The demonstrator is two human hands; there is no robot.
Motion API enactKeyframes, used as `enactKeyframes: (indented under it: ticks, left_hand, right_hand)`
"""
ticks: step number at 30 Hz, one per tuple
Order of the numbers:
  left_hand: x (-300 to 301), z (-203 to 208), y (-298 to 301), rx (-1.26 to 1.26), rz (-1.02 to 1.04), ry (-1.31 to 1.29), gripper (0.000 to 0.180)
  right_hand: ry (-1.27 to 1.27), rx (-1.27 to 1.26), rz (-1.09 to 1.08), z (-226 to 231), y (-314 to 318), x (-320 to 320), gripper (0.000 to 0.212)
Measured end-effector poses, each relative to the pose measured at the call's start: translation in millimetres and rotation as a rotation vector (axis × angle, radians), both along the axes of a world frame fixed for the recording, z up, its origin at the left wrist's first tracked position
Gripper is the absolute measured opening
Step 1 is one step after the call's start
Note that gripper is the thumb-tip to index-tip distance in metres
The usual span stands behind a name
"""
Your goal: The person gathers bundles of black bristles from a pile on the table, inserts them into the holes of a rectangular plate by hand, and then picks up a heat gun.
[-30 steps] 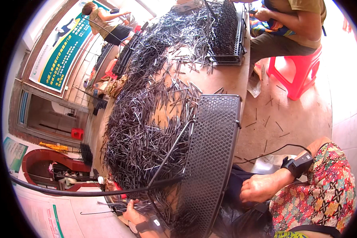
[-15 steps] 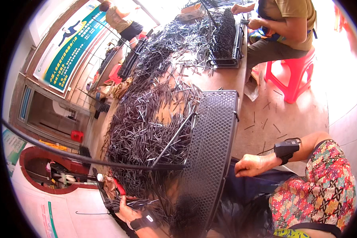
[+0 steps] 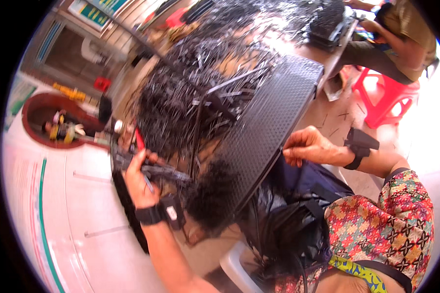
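Observation:
My left hand (image 3: pixel 141 177) is closed round a bunch of thin black sticks (image 3: pixel 165 173), beside the left edge of the table. Close to the near edge of a long black perforated tray (image 3: pixel 274 122) is my right hand (image 3: pixel 312 146), its fingers curled together. Whatever its fingertips may hold is too small or hidden to make out. At the tray's near end many black pieces (image 3: pixel 212 193) stand packed in the holes, blurred. A large loose heap of black sticks (image 3: pixel 171 107) covers the table beyond the tray.
A thin metal rod frame (image 3: pixel 234 80) rises over the tray and heap. A red-handled item (image 3: pixel 140 139) and a white-capped bottle (image 3: pixel 118 127) lie at the table's left edge. Far right, another person (image 3: pixel 401 39) works by a second tray, near a red stool (image 3: pixel 384 97).
The view has shifted, moving the table up in the picture. My left hand has lifted from the heap with a bunch of black sticks. My right hand now reaches the tray's edge.

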State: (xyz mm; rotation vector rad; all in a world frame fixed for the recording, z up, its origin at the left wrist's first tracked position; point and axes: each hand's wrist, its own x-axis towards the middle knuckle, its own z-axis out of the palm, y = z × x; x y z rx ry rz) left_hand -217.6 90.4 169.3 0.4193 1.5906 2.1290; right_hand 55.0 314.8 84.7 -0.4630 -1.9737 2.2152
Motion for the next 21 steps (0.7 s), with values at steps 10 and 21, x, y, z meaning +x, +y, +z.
enactKeyframes:
  ticks: [10, 21]
  left_hand:
    - [130, -35, 13, 0.138, -0.190, -0.209, 0.020]
    - [197, -110, 20, -0.022, -0.528, -0.287, 0.030]
  right_hand:
    - [0.155, -0.255, 0.091, 4, -41, -35, 0.052]
    - [0.237, -0.835, 0.119, -17, -62, -50, 0.041]
